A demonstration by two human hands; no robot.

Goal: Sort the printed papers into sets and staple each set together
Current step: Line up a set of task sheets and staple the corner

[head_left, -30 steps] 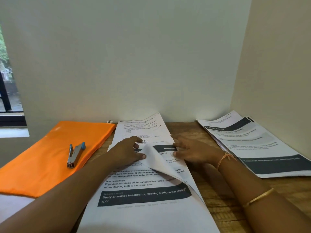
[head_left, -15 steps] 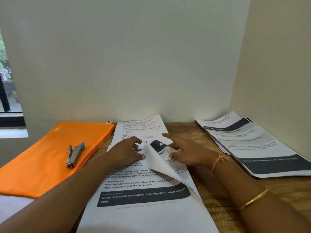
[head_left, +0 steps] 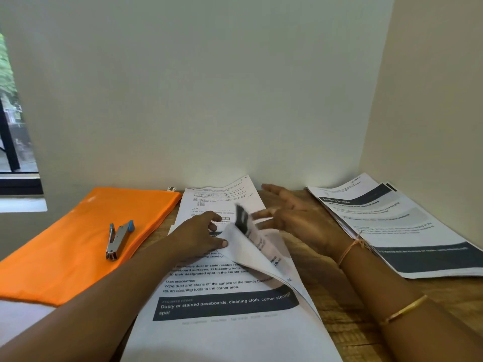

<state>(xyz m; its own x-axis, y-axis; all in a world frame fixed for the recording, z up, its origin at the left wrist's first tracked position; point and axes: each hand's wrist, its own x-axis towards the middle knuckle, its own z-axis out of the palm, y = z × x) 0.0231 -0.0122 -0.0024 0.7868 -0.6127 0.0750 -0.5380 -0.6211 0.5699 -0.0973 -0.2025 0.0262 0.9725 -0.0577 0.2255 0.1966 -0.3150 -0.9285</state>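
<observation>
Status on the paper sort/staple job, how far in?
Done: one pile lies set aside at right; staples cannot be made out. In hand: left hand presses the centre stack while its top sheet curls up beside the open right hand. Left: sorting the rest of that stack, then stapling; the stapler lies on the orange pouch, in neither hand.

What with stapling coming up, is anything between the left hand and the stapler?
Nothing visible. The stapler lies on the orange pouch, left of the left hand, which rests on the middle paper stack. Only bare pouch surface and a strip of wooden table lie between them.
</observation>
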